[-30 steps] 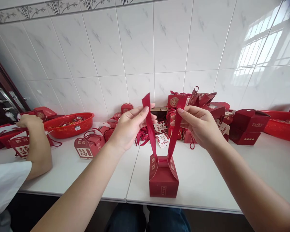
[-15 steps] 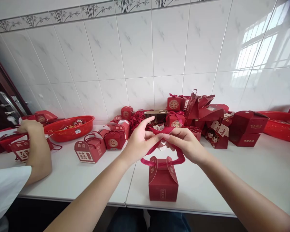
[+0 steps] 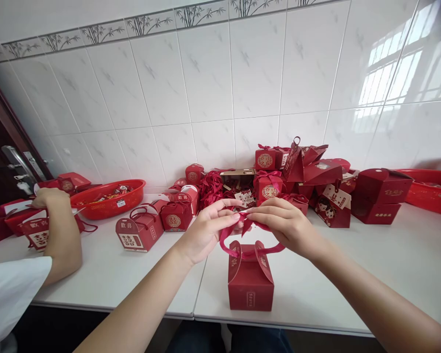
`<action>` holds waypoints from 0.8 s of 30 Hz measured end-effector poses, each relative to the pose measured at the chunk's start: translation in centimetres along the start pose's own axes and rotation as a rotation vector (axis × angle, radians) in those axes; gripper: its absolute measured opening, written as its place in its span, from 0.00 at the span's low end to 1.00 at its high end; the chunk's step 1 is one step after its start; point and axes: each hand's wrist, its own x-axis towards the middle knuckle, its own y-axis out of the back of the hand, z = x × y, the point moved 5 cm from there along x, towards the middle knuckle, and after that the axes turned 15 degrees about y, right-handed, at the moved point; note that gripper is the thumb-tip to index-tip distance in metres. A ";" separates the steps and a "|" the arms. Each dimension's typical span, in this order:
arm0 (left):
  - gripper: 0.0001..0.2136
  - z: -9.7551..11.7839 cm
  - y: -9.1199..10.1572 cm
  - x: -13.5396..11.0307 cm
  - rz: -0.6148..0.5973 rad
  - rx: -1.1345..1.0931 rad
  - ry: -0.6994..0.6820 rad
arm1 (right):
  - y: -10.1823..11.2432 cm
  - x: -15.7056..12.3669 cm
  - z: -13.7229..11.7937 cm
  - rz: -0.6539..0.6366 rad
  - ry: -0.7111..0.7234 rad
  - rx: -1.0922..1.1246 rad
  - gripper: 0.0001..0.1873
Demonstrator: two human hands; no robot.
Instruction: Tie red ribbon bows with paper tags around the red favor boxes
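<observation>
Our left hand and right hand are close together above the red box, and both hold the red ribbon pinched between the fingers. This box stands upright on the white table, near the front edge.

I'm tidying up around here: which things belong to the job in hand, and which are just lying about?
In the job:
crimson fabric ribbon, pinched by the left hand and right hand
red cardboard box with curved flaps, beneath

Seemingly just lying about:
red oval plastic basket, at left
red cord-handled cardboard box, white-fronted
</observation>
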 end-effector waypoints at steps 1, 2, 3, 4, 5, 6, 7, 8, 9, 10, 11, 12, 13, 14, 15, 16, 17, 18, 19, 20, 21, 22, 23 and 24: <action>0.14 -0.1 -0.2 -0.1 -0.007 0.013 -0.006 | -0.2 0.0 -0.1 -0.009 0.019 -0.040 0.18; 0.15 -0.2 -0.3 -0.2 0.006 0.047 -0.030 | -0.4 -0.1 -0.2 -0.008 0.022 -0.064 0.19; 0.16 -0.1 -0.2 -0.4 0.056 0.112 -0.083 | -0.4 -0.2 -0.4 0.011 0.008 -0.082 0.19; 0.18 0.0 0.1 -0.8 0.143 0.211 -0.170 | -0.4 -0.4 -0.5 0.047 -0.023 -0.093 0.18; 0.19 0.2 0.5 -1.3 0.259 0.340 -0.285 | -0.1 -0.8 -0.7 0.102 -0.074 -0.103 0.18; 0.21 0.3 1.2 -2.1 0.398 0.486 -0.410 | 0.4 -1.4 -0.9 0.178 -0.142 -0.116 0.17; 0.22 0.3 2.0 -2.9 0.541 0.626 -0.527 | 1.1 -2.3 -1.1 0.265 -0.226 -0.135 0.15; 0.23 0.0 2.9 -3.7 0.668 0.750 -0.618 | 2.0 -3.5 -1.3 0.352 -0.322 -0.161 0.12; 0.23 -0.5 4.0 -4.4 0.780 0.844 -0.668 | 2.8 -5.1 -1.5 0.423 -0.429 -0.189 0.09; 0.22 -1.2 5.2 -5.0 0.875 0.914 -0.676 | 3.6 -6.9 -1.6 0.465 -0.549 -0.223 0.07; 0.21 -2.0 6.5 -5.4 0.941 0.979 -0.650 | 4.2 -9.0 -1.7 0.472 -0.673 -0.253 0.08; 0.19 -2.9 7.8 -5.7 0.989 1.044 -0.606 | 4.6 -11.1 -1.7 0.420 -0.814 -0.261 0.12; 0.17 -3.9 8.9 -6.0 1.006 1.105 -0.551 | 4.8 -13.4 -1.8 0.367 -0.954 -0.259 0.15; 0.15 -4.8 9.9 -6.1 1.003 1.152 -0.499 | 4.8 -15.7 -1.8 0.312 -1.098 -0.228 0.17; 0.14 -5.7 10.7 -6.3 0.995 1.179 -0.459 | 4.6 -17.8 -1.9 0.258 -1.215 -0.171 0.19; 0.13 -6.5 11.3 -6.5 0.984 1.192 -0.429 | 4.4 -19.5 -2.1 0.220 -1.307 -0.117 0.20; 0.11 -7.2 11.7 -6.7 0.969 1.194 -0.406 | 4.1 -20.9 -2.3 0.194 -1.371 -0.073 0.20; 0.10 -7.8 12.0 -6.8 0.947 1.191 -0.383 | 3.8 -21.9 -2.5 0.174 -1.404 -0.033 0.21; 0.08 -8.3 12.2 -6.8 0.917 1.187 -0.359 | 3.6 -22.6 -2.6 0.164 -1.419 -0.005 0.21; 0.07 -8.7 12.3 -6.8 0.880 1.181 -0.331 | 3.4 -22.9 -2.6 0.161 -1.421 0.020 0.22; 0.07 -9.1 12.3 -6.6 0.839 1.173 -0.301 | 3.1 -23.1 -2.6 0.160 -1.420 0.045 0.23; 0.08 -9.4 12.4 -6.5 0.798 1.164 -0.269 | 2.8 -23.2 -2.5 0.156 -1.428 0.068 0.24; 0.08 -9.6 12.5 -6.3 0.765 1.155 -0.241 | 2.6 -23.3 -2.3 0.150 -1.452 0.084 0.24; 0.08 -9.7 12.5 -6.2 0.742 1.155 -0.226 | 2.3 -23.4 -2.2 0.148 -1.485 0.081 0.24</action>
